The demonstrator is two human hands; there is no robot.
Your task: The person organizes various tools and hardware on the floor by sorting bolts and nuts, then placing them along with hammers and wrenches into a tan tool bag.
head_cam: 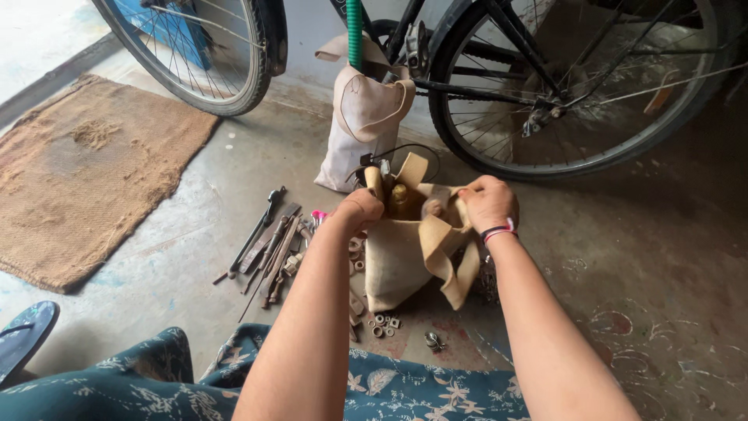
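A tan cloth bag stands on the concrete floor in front of me, its mouth held wide. My left hand grips the bag's left rim. My right hand, with a band on the wrist, pinches the right rim and its folded flap. Inside the bag a yellowish object shows, partly hidden. Rusty hand tools lie in a row on the floor just left of the bag. Small nuts and washers are scattered at the bag's foot.
A second pale cloth sack stands behind, against a bicycle whose rear wheel and front wheel fill the top. A burlap mat lies at left. A dark sandal sits at bottom left.
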